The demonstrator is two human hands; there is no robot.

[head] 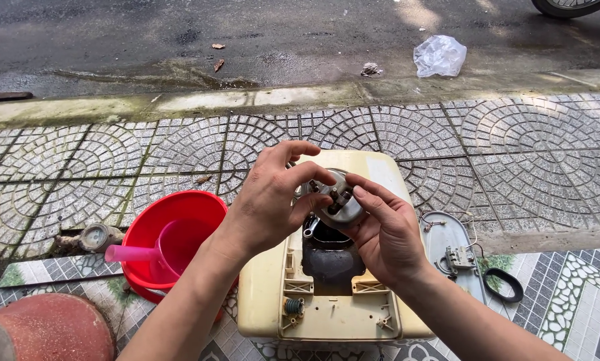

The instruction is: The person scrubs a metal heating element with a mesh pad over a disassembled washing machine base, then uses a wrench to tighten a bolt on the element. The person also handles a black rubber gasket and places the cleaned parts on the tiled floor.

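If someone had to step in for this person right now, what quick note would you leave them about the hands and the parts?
Left hand: grips the round metal part from its left side, fingers curled over the top.
Right hand: supports the same part from the right and below, thumb on its face.
The part is held in the air above the dark opening in the cream plastic housing, which lies on the tiled pavement.
Nearby: a red basin with a pink scoop on the left; a grey cover plate with wires and a black rubber ring on the right.
Done: housing opened, part out.
Left: part is in neither place, only held.
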